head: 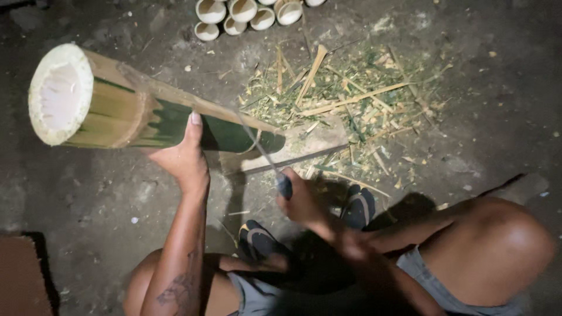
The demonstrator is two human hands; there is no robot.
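Slanting across the upper left of the floor (486,117), a thick bamboo (134,111) tube points its hollow, pale cut end toward the top left corner, while its green far end rests on a flat block (310,146) near the middle. Part of its skin near the open end is shaved to bare tan wood, and the rest is dark green. Right of the block, a heap of shavings (357,99) and split strips spreads over the floor toward the top edge. The person squats at the bottom edge, with bare knees at the lower left and lower right and dark sandals (257,240) just under the block. The left hand (184,158) is below the tube's middle, thumb up against the green skin and fingers wrapped around the underside, gripping it firmly. The right hand (301,202) is near the tube's lower end, just below the block, closed tight around the dark handle of a knife (263,152); its thin blade slants up and left to touch the tube just right of the left thumb. The right hand is blurred. Along the top edge, small bamboo cups (243,14) stand clustered, open mouths up, well apart from both hands.
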